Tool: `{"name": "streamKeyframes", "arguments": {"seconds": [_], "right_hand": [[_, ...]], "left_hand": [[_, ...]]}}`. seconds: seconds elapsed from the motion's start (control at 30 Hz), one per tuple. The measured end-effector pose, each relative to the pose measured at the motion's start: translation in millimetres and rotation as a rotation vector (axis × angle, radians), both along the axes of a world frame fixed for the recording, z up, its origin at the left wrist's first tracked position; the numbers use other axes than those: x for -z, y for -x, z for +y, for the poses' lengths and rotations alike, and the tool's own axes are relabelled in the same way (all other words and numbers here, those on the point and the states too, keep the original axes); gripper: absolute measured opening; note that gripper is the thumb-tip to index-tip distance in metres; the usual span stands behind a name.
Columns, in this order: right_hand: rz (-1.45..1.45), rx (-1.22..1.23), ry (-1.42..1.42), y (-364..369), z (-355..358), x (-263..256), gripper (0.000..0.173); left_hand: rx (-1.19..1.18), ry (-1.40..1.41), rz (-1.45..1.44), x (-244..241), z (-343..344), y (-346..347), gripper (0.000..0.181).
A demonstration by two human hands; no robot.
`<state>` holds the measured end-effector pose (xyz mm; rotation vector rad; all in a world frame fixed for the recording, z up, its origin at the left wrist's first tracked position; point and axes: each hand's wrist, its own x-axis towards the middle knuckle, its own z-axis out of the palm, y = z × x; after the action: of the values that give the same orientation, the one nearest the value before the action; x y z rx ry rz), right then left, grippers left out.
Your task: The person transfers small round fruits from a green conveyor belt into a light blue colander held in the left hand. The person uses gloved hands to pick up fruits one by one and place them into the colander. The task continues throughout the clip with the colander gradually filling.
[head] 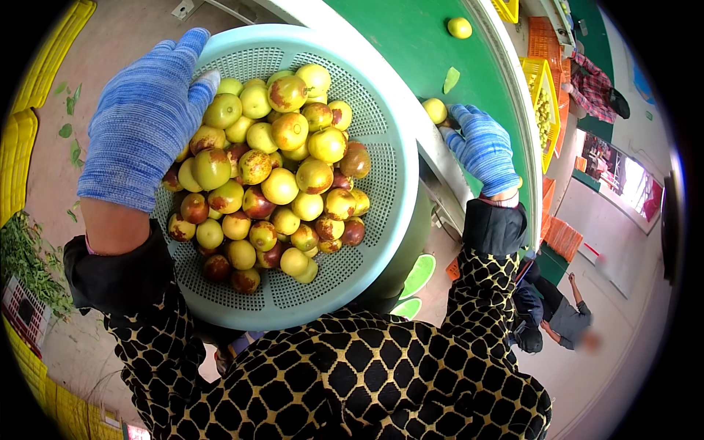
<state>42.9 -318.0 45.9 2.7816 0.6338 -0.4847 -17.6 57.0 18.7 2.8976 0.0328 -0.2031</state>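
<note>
A round light-blue plastic colander sits before me, holding many yellow-green and red-brown jujube fruits. My left hand, in a blue knit glove, rests at its upper left rim, fingers over the edge and thumb beside the fruit; its exact grip is hidden. Over the green conveyor belt, my right hand, gloved alike, has its fingertips at a brownish fruit, mostly hidden by them. A yellow-green fruit lies beside those fingertips. Farther up the belt are a leaf and another yellow fruit.
The belt's white metal side rail runs beside the colander. Yellow crates and orange crates stand beyond the belt. Several people are at the right. Yellow crates and cut leafy stems lie on the left.
</note>
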Motion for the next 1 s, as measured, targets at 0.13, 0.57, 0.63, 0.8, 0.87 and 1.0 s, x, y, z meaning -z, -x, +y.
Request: {"name": "streamKeyframes", "arguments": {"seconds": [0.13, 0.57, 0.63, 0.8, 0.87, 1.0], "right_hand": [[0.143, 0.218, -0.343, -3, -17, 10, 0.027], [0.566, 0.735, -1.752, 37, -20, 10, 0.04], [0.633, 0.678, -1.737, 40, -16, 8, 0.038], [0.824, 0.497, -1.562, 53, 18, -5, 0.038], [0.825, 0.422, -1.492, 56, 24, -7, 0.036], [0.742, 0.482, -1.552, 61, 20, 2, 0.032]], "left_hand": [[0.047, 0.003, -0.103, 6, -2, 0, 0.046], [0.073, 0.004, -0.095, 17, 6, 3, 0.043], [0.063, 0.0, -0.077, 13, 4, 1, 0.043], [0.037, 0.114, -0.113, 15, 4, 2, 0.043], [-0.018, 0.134, -0.062, 19, 7, 2, 0.045], [-0.059, 0.116, 0.014, 12, 4, -1, 0.044]]}}
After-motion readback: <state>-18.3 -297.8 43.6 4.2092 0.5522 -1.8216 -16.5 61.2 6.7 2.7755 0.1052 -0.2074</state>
